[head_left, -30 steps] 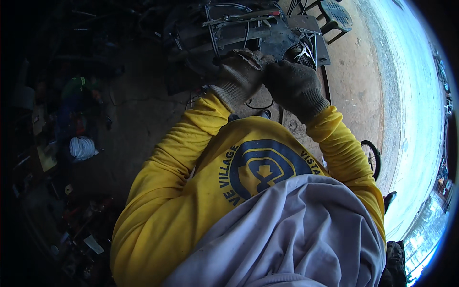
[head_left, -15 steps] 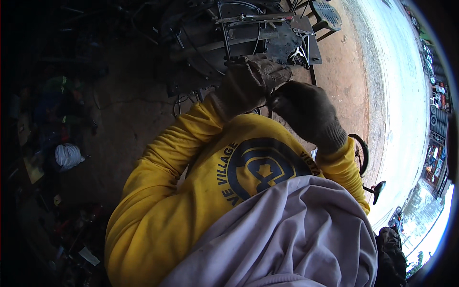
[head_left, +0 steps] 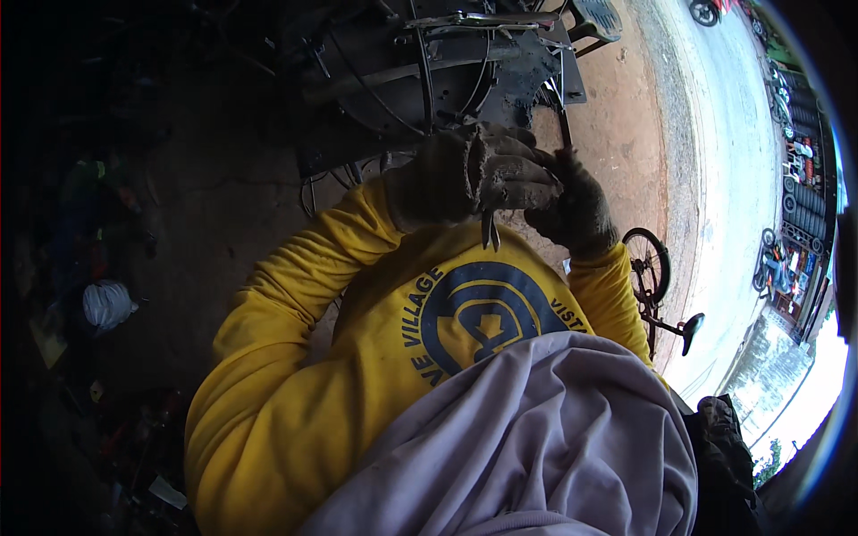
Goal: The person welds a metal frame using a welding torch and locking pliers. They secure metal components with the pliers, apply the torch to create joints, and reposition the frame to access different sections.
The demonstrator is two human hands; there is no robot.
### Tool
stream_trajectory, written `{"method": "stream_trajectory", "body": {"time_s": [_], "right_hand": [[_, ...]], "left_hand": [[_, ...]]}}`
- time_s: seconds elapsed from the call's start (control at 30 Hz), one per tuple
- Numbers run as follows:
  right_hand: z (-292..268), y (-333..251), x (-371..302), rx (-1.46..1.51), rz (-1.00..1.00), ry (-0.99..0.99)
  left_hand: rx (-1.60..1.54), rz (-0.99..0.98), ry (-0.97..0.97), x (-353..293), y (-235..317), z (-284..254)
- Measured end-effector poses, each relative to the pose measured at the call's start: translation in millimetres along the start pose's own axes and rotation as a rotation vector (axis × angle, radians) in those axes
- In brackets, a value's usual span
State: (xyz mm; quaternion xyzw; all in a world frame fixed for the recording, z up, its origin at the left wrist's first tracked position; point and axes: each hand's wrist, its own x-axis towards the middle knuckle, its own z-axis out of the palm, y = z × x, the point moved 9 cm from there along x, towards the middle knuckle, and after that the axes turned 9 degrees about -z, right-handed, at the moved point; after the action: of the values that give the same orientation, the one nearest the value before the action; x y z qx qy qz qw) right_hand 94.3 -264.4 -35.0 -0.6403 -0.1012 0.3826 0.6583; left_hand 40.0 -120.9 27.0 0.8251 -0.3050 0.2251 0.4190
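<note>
Both my hands wear dark, worn work gloves and meet in front of my chest. My left hand is closed, its fingers bent over a slim metal tool. Only two narrow, pointed ends of that tool show below the glove; its kind is hidden. My right hand is at the fingertips of the left, touching or nearly touching them. Shadow and the left fingers hide most of its fingers, so what it holds, if anything, does not show.
A dark workbench with bars, cables and a long metal tool lies beyond my hands. A stool stands behind it. At right are a bicycle and a road. A white bundle sits at left.
My right hand has drawn back from its pinch beside the left and turned more upright. My left hand has shifted slightly right, and the tool's pointed ends now show below it.
</note>
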Motion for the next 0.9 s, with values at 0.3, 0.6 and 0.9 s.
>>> {"method": "stream_trajectory", "body": {"time_s": [0.3,0.6,0.9], "right_hand": [[-33.0,-73.4,-43.3,-0.998,-0.391,-0.045],[-15.2,-34.6,-10.2,-0.318,0.038,-0.193],[-37.1,15.1,-4.9,0.451,0.463,-0.265]], "left_hand": [[0.355,-0.332,0.110,4.2,8.7,9.4],[-1.401,-1.383,0.414,-27.5,-19.8,100.3],[-1.110,-1.532,0.530,-4.7,-37.1,103.3]]}}
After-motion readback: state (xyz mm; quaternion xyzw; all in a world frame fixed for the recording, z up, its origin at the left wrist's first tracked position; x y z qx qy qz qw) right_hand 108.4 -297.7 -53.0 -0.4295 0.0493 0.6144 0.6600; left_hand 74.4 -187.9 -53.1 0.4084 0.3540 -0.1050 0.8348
